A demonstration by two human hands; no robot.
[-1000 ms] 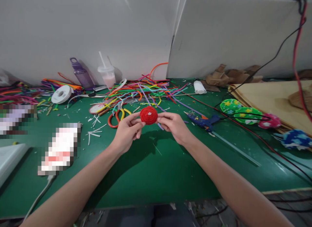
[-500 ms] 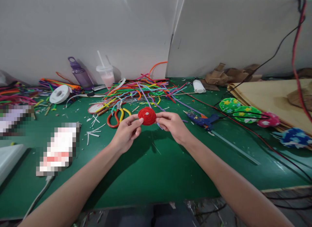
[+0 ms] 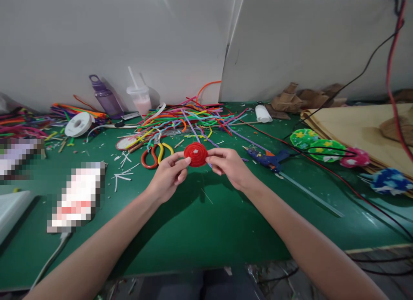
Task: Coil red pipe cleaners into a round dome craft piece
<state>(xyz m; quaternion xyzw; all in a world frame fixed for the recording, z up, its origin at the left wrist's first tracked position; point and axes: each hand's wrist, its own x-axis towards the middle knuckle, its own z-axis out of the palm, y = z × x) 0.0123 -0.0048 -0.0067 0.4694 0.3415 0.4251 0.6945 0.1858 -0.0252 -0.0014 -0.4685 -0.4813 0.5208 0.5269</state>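
A flat red disc coiled from pipe cleaner [image 3: 195,157], with a small whitish spot at its centre, is held up above the green table [image 3: 206,231]. My left hand [image 3: 171,173] pinches its left edge between thumb and fingers. On the opposite edge, my right hand [image 3: 229,164] grips it the same way. Just behind my left hand lie scissors [image 3: 150,158] with orange and yellow handles. To the right of my right hand rests a blue glue gun [image 3: 267,158], a clear glue stick [image 3: 312,195] extending from it.
Loose coloured pipe cleaners [image 3: 190,117] are heaped at the back. Behind them stand a purple bottle [image 3: 106,98] and a lidded cup [image 3: 140,100]. A white spool [image 3: 78,124] lies left. Decorated felt-like pieces [image 3: 327,151] sit right, near brown paper [image 3: 361,123]. Cables cross the right side.
The red disc has shifted very slightly to the right between my fingers. Both hands keep their pinch, and everything else looks the same.
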